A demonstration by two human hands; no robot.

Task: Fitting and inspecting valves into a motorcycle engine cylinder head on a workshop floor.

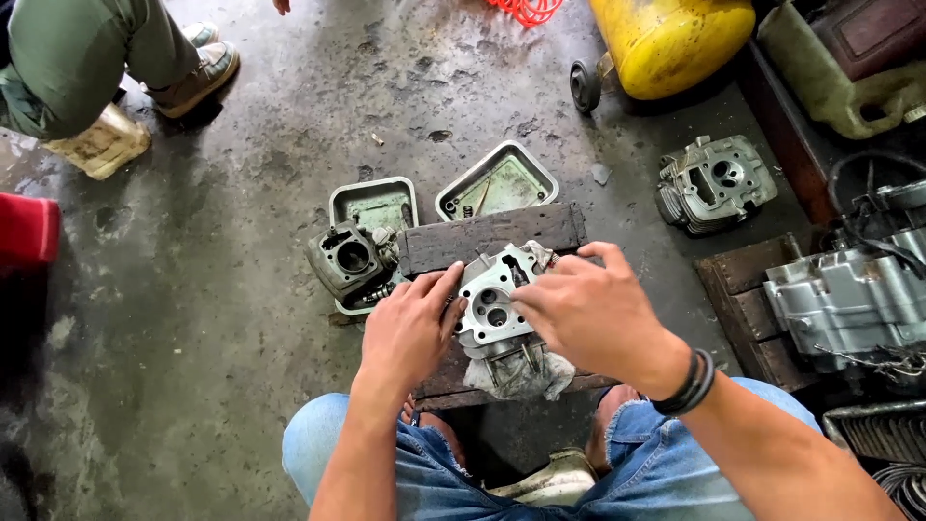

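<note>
Cylinder head (494, 307) rests on wood block (492, 236), gripped by both hands: left hand (410, 328) closed on its left edge, right hand (579, 309) curled over its right side.

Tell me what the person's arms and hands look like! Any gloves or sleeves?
No gloves and no sleeves: both forearms are bare. The left hand wears nothing. The right hand has dark bands stacked around its wrist. No rings show on the fingers.
</note>
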